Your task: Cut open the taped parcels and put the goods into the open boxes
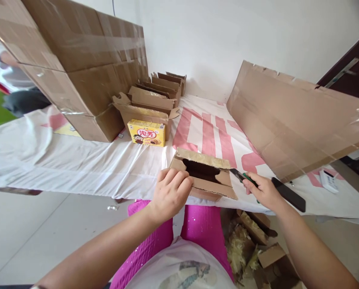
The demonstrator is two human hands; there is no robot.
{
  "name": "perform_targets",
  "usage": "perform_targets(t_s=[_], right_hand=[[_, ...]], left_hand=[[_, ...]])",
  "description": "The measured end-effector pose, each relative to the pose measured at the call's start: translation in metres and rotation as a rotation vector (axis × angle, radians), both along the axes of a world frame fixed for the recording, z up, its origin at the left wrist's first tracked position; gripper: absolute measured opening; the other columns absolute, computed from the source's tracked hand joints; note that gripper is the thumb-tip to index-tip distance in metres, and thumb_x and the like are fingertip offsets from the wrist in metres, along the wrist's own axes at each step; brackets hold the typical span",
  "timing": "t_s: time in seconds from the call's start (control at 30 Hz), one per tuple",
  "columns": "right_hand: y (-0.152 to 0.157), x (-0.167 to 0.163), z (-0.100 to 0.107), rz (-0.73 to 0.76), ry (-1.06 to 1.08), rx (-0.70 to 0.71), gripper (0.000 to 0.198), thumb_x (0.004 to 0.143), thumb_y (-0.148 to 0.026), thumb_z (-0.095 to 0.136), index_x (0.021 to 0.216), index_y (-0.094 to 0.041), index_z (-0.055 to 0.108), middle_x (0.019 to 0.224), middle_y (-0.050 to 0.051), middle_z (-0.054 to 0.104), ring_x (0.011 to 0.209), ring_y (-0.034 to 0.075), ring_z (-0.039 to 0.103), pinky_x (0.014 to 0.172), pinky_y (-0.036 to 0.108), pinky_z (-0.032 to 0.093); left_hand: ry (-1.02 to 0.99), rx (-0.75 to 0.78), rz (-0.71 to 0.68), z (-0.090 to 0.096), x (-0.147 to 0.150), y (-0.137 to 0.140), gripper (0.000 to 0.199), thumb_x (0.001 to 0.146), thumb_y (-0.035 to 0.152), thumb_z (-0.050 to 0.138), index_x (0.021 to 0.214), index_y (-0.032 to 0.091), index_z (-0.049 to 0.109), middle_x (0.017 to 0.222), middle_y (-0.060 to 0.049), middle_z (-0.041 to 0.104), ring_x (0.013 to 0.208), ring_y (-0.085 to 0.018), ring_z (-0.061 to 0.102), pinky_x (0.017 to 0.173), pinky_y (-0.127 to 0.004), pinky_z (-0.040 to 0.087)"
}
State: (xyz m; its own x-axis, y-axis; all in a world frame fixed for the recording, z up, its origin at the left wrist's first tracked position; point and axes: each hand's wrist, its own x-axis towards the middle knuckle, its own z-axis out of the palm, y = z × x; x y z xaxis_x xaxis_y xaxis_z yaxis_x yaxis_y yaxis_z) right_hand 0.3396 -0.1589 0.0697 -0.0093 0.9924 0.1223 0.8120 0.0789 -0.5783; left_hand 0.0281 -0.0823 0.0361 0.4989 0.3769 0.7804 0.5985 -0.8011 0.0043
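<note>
A small cardboard box [206, 192] with cut-open flaps lies at the table's front edge, its dark inside showing through the gap. My left hand [172, 192] is closed on its left end, fingers curled over the flap. In my right hand [262, 190] is a green-handled utility knife [248, 179], its dark blade end pointing left, close to the right end of the box. A black phone [288, 195] lies just beyond my right wrist.
A yellow snack box [147, 133] leans on a row of opened cartons [151, 98]. Large taped boxes [86, 52] stack at left; a big cardboard panel [294, 112] stands right. Cardboard scraps [254, 233] lie on the floor. Another person's sleeve [17, 76] shows far left.
</note>
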Motion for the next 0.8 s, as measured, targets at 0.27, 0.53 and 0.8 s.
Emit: perform_targets(t_s=[0.27, 0.53, 0.8], right_hand=[[0.010, -0.011, 0.009, 0.111, -0.549, 0.251, 0.032, 0.096, -0.043, 0.045, 0.113, -0.025, 0.065, 0.097, 0.004, 0.068, 0.087, 0.017, 0.066, 0.074, 0.028, 0.050], [0.033, 0.022, -0.072, -0.185, -0.550, 0.193, 0.042, 0.096, -0.042, 0.036, 0.122, -0.016, 0.056, 0.106, 0.013, 0.065, 0.094, 0.027, 0.063, 0.077, 0.039, 0.051], [0.023, 0.041, -0.120, -0.037, -0.621, 0.054, 0.053, 0.085, -0.038, 0.040, 0.136, -0.026, 0.046, 0.116, 0.017, 0.060, 0.107, 0.043, 0.056, 0.083, 0.057, 0.048]], left_hand=[[-0.003, -0.094, 0.036, -0.020, 0.000, -0.020, 0.010, 0.084, 0.016, 0.057, 0.091, 0.021, 0.060, 0.097, -0.007, 0.064, 0.094, -0.025, 0.054, 0.077, -0.038, 0.040], [-0.324, -0.204, -0.060, -0.036, -0.020, -0.019, 0.019, 0.082, 0.019, 0.060, 0.101, 0.021, 0.055, 0.099, -0.008, 0.057, 0.095, -0.022, 0.054, 0.082, -0.038, 0.045], [-0.543, -0.632, -0.128, -0.077, -0.036, -0.005, 0.024, 0.090, 0.032, 0.051, 0.110, 0.020, 0.049, 0.110, -0.012, 0.055, 0.104, -0.021, 0.056, 0.086, -0.037, 0.051]])
